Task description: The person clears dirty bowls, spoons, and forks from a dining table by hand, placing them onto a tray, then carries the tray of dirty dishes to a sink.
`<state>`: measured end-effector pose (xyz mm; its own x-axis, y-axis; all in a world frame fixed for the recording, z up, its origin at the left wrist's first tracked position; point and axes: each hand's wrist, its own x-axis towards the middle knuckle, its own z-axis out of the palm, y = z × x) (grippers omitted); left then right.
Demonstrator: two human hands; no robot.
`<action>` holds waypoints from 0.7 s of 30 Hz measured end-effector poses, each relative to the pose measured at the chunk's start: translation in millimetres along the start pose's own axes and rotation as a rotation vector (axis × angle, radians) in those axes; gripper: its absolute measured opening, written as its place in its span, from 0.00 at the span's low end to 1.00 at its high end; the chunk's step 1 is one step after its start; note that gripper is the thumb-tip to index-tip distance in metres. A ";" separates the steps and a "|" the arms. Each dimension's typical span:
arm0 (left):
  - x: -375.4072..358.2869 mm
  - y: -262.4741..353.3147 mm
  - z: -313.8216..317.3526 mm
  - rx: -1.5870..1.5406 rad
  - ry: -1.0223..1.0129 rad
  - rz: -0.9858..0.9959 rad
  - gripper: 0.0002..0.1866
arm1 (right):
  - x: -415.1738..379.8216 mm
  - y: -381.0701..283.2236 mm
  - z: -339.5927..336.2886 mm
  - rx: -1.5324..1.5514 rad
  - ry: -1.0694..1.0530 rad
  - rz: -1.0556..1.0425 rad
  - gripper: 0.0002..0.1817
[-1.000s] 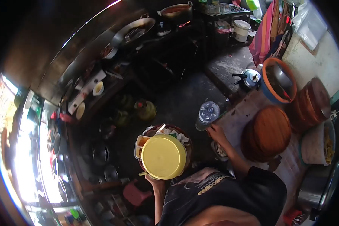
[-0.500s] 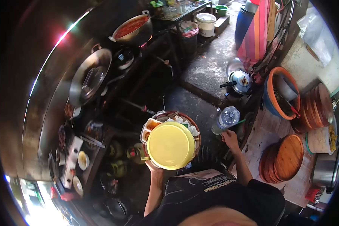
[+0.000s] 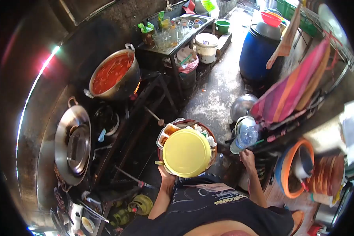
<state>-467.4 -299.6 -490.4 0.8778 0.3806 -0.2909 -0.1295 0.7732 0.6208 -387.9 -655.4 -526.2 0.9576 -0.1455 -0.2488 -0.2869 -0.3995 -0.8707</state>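
Note:
My left hand (image 3: 167,174) grips the near-left side of a load: a round reddish-brown basin (image 3: 215,155) with a yellow round container (image 3: 187,152) on top. The fingers are mostly hidden beneath. Beside the yellow container, a white compartment tray (image 3: 162,136) holds orange-brown food remains, and crumpled white wrappings (image 3: 211,140) lie along the far right rim. My right hand (image 3: 247,156) is closed around the lower end of a clear plastic bottle (image 3: 246,137). A thin green piece sticks out beside the bottle.
At left, a pot of red sauce (image 3: 113,72) sits over a flame, near a wide wok (image 3: 65,149) with a lid inside. Ahead are a counter with glasses (image 3: 173,35), a bagged bin (image 3: 188,65), a white bucket (image 3: 207,46) and a blue barrel (image 3: 259,57). An orange-rimmed basin (image 3: 281,169) stands right.
The view has shifted forward along the passage, bringing the sauce pot, counter and barrel nearer. Both hands still carry the same things, and the wooden plates at right have slid toward the view's edge.

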 end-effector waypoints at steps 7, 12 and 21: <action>178.7 -0.9 114.5 -0.053 0.003 -0.054 0.27 | 231.7 -111.4 25.1 0.043 -0.038 -0.166 0.14; 287.9 8.7 189.8 0.258 -0.098 0.018 0.33 | 377.8 -192.0 36.7 -0.021 -0.086 -0.249 0.14; 480.0 -1.1 279.6 0.051 -0.129 -0.116 0.33 | 636.9 -349.5 63.7 -0.286 -0.264 -0.349 0.17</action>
<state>83.0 -259.6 -427.1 0.9377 0.2194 -0.2696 -0.0027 0.7801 0.6256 324.0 -550.8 -407.4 0.9612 0.2589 -0.0950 0.0901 -0.6203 -0.7792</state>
